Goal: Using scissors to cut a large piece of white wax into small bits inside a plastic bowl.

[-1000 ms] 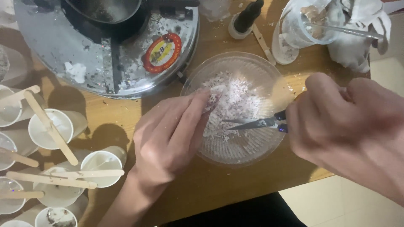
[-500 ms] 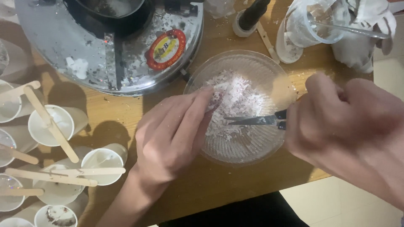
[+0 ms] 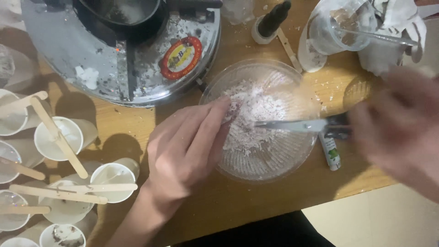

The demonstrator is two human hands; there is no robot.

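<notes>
A clear ribbed glass bowl (image 3: 274,160) sits on the wooden table (image 3: 238,206), holding a heap of white flaky shavings (image 3: 256,114). My left hand (image 3: 187,151) rests on the bowl's left rim, its fingertips touching the shavings. My right hand (image 3: 402,128), blurred at the right edge, grips the dark handle of a knife (image 3: 292,124). The blade lies flat across the bowl over the shavings.
A round metal stove (image 3: 123,50) with a dark pot stands at the back left. Several small cups with wooden sticks (image 3: 64,142) crowd the left. A glass beaker (image 3: 338,27), a cloth, a dark bottle (image 3: 274,20) and a small tube (image 3: 330,153) lie at right.
My right hand has drawn to the right, pulling the knife outward across the bowl. My left hand stays on the bowl's rim.
</notes>
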